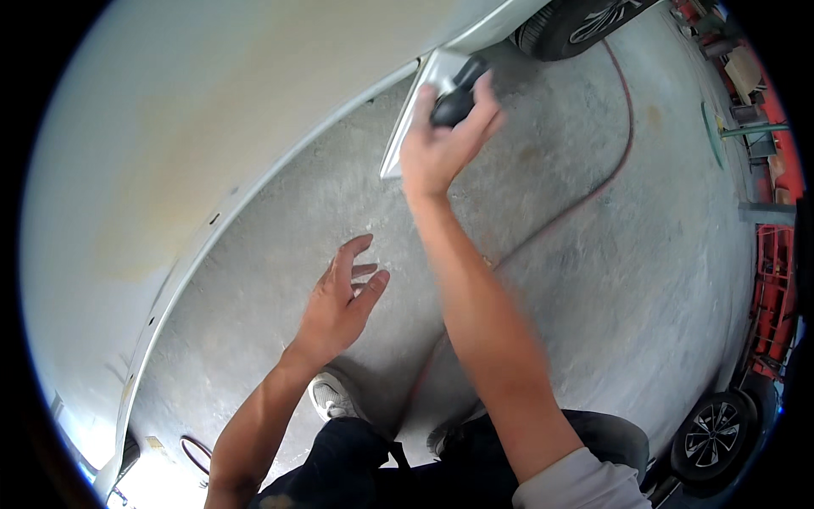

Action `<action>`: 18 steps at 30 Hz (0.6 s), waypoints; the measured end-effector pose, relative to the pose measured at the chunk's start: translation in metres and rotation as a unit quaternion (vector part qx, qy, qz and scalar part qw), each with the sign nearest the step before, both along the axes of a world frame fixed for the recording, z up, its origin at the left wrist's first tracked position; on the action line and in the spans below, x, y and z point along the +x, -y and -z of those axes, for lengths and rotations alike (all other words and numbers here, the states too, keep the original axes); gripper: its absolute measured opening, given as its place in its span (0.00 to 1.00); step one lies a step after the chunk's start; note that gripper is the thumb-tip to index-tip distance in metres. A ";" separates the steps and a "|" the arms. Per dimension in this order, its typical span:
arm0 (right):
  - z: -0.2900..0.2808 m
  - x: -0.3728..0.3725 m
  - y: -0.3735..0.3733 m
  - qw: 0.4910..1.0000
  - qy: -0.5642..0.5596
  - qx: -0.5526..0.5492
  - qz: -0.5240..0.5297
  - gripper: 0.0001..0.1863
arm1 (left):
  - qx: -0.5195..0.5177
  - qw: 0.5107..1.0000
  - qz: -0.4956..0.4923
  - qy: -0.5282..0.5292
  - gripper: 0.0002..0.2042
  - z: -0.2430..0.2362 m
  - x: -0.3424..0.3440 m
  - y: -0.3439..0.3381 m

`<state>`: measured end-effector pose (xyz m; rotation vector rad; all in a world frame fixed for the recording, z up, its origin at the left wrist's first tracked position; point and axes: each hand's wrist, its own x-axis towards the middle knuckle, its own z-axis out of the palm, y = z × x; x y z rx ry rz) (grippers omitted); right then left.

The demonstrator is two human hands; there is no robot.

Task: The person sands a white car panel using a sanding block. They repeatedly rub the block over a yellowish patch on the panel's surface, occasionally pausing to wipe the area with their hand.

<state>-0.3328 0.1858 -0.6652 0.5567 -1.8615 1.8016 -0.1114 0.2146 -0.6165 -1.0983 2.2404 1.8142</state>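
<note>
My right hand (pixel 441 157) reaches forward with its thumb and fingers wrapped round the black knob handle of a hand sanding block (pixel 443 68). The block has a long, pale, flat base, tilted along the lower edge of a white car body panel (pixel 170 136). Whether its face touches the panel I cannot tell. Some blur shows on the hand and block. My left hand (pixel 339 301) hangs above the floor, nearer to me, holding nothing, its fingers loosely bent and apart. Yellowish-brown patches mark the panel, which curves across the left side.
A car wheel (pixel 577 30) stands at the top, beyond the block. Across the grey concrete floor (pixel 678 254) a reddish hose (pixel 628 136) winds toward my feet, near my light shoe (pixel 331 397). Red racking (pixel 772 297) and another wheel (pixel 715 434) line the right side.
</note>
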 end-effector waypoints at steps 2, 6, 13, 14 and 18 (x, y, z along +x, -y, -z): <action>0.004 -0.003 -0.009 0.999 0.006 0.023 -0.033 0.32 | 0.004 1.000 -0.005 -0.002 0.25 0.001 -0.001 0.001; -0.006 -0.019 0.003 0.996 0.047 -0.070 -0.023 0.34 | 0.008 1.000 -0.013 -0.010 0.25 0.000 0.001 0.005; -0.001 -0.015 -0.025 0.999 -0.016 0.043 -0.013 0.34 | 0.008 1.000 -0.015 -0.022 0.25 0.000 -0.005 0.006; -0.010 -0.026 -0.026 0.998 -0.019 0.065 0.014 0.33 | 0.008 1.000 -0.012 -0.019 0.25 -0.001 -0.006 0.005; -0.012 -0.024 -0.026 0.987 -0.075 0.131 0.062 0.36 | 0.006 1.000 -0.007 -0.006 0.26 0.000 0.000 0.001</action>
